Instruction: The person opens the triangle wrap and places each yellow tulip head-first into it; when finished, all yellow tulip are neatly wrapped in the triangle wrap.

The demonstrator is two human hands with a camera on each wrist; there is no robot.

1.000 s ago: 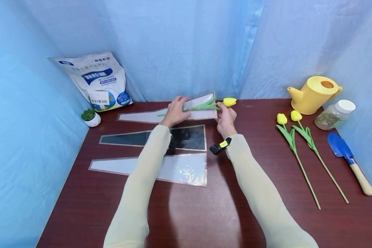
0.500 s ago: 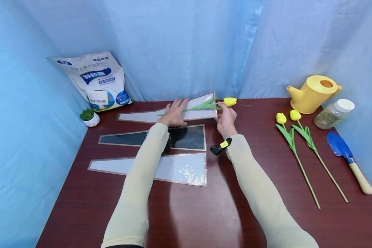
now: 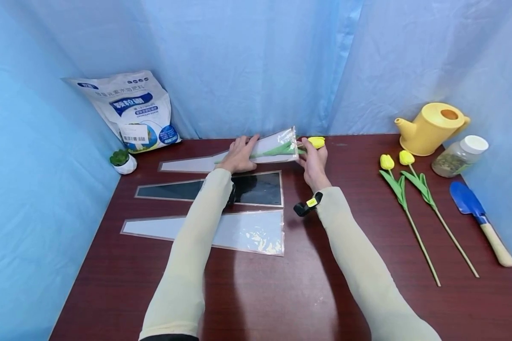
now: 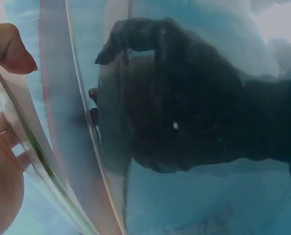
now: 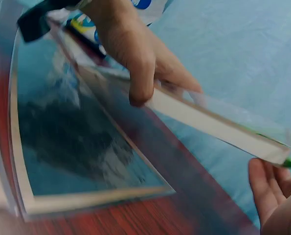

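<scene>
In the head view, my left hand [image 3: 240, 155] grips a tapered white flower sleeve [image 3: 189, 165] across its middle, thumb at the near edge. A yellow tulip [image 3: 316, 142] lies with its stem and leaves inside the clear film, its bloom out past the wide right end. My right hand [image 3: 314, 161] pinches the stem just below the bloom. Seen from the right wrist, the sleeve's wide end [image 5: 209, 120] is tilted up off the table. The left wrist view shows the glossy black sleeve [image 4: 223, 196] with a dark hand reflection, and the green stem [image 4: 47, 166] at left.
A black sleeve [image 3: 170, 190] and another white sleeve [image 3: 247, 232] lie nearer. Two more tulips [image 3: 414, 218], a blue trowel [image 3: 469, 199], a lidded jar [image 3: 456, 158] and a yellow watering can [image 3: 431, 130] are at right. A fertilizer bag [image 3: 132, 111] and small potted succulent [image 3: 124, 162] stand at left.
My left hand's fingers have spread and shifted slightly left along the sleeve. The tulip's leaves sit a little deeper inside the film. My right hand stays near the sleeve's wide end.
</scene>
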